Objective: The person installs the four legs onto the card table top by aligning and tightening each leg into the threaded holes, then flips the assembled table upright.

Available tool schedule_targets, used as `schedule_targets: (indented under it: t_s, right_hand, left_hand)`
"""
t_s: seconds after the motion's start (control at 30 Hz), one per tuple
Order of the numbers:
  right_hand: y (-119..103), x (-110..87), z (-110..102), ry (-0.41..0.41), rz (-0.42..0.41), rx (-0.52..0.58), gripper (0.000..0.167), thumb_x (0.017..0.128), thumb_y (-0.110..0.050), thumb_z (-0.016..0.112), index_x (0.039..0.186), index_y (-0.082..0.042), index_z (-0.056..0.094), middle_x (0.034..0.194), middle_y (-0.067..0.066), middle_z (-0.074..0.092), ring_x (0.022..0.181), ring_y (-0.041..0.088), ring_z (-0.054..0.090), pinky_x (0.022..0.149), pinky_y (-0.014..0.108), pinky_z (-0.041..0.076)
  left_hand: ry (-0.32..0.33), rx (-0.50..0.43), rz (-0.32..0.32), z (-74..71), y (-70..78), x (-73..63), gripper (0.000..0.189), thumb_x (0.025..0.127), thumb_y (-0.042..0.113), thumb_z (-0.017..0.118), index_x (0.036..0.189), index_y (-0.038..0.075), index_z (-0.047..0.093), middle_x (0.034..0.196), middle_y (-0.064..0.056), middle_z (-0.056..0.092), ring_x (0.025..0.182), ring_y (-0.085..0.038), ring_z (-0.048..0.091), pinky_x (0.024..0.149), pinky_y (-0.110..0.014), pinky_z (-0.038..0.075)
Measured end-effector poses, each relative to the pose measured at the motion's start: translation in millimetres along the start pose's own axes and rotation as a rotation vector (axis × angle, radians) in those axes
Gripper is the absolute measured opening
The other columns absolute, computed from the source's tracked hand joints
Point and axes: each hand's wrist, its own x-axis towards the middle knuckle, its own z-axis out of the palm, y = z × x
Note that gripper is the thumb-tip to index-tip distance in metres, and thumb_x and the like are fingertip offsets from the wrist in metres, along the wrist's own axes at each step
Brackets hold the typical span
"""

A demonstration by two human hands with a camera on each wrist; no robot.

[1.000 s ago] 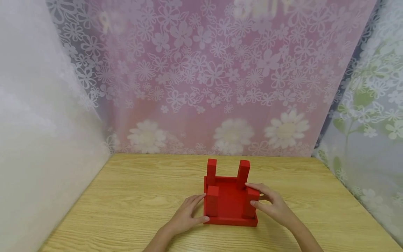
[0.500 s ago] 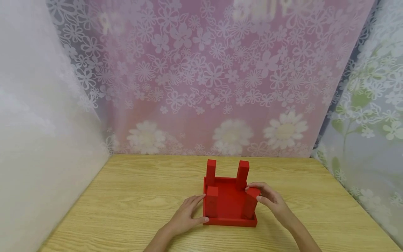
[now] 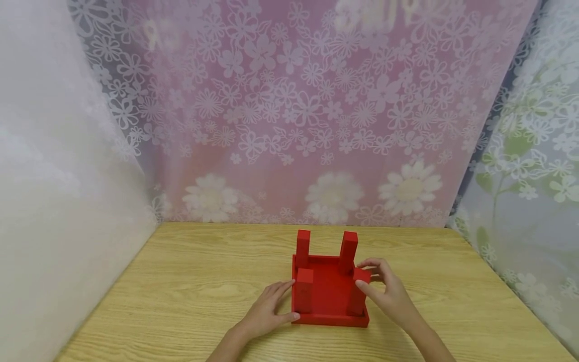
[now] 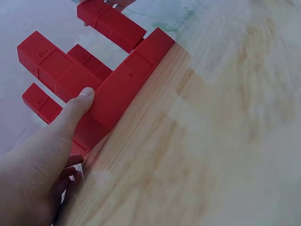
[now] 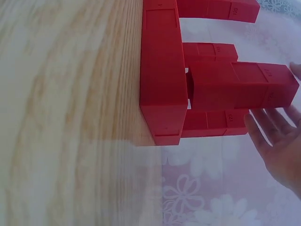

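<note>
A red square tray-like base [image 3: 329,320] lies on the table with several upright red block legs, like an upturned toy table. At its near left corner my left hand [image 3: 268,312] grips it, thumb on the near wall and fingers along the left side. My right hand [image 3: 392,296] is around the top of the near right leg [image 3: 357,297], thumb on its near face and fingers behind. That leg [image 5: 242,84] shows a narrow dark gap at its foot in the right wrist view. The near left leg [image 4: 59,66] stands beside my left thumb.
The far left leg [image 3: 303,246] and far right leg [image 3: 349,249] rise from the base's back corners. Wood-grained tabletop [image 3: 194,281] surrounds the base. A pink flowered sheet [image 3: 289,125] hangs behind, with pale sheets at both sides.
My right hand shifted its hold on the near right leg; the thumb moved off to the right, then back left across its near face. The leg's top turned slightly. My left hand stayed put.
</note>
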Motion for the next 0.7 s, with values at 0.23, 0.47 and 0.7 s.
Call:
schedule_targets:
  t_s: [0.23,0.47,0.7]
  right_hand:
    - [2,1.6,-11,-0.206,-0.077,0.278,0.034,0.096,0.007,0.032,0.128,0.006,0.045,0.126,0.020,0.048,0.116,0.016,0.046,0.090,0.021,0.038]
    - [4,0.8,-11,-0.241,-0.087,0.325,0.033,0.095,0.009,0.033,0.125,0.010,0.046,0.121,0.024,0.050,0.113,0.014,0.049,0.090,0.020,0.039]
    - [5,-1.4,-8,-0.136,-0.071,0.169,0.031,0.092,0.006,0.047,0.123,0.003,0.051,0.117,0.008,0.055,0.104,0.013,0.050,0.080,0.022,0.044]
  left_hand:
    - [-0.003,0.001,-0.001,0.3,0.1,0.1,0.076,0.080,0.061,0.057,0.144,0.029,0.029,0.141,-0.008,0.033,0.129,-0.028,0.027,0.094,-0.058,0.030]
    - [-0.002,-0.004,-0.007,-0.1,0.3,-0.4,0.076,0.080,0.060,0.057,0.144,0.030,0.029,0.141,-0.009,0.032,0.128,-0.029,0.027,0.093,-0.059,0.031]
    - [-0.002,0.003,-0.003,0.0,0.6,0.0,0.076,0.081,0.061,0.056,0.144,0.029,0.029,0.142,-0.008,0.032,0.129,-0.028,0.026,0.094,-0.058,0.030]
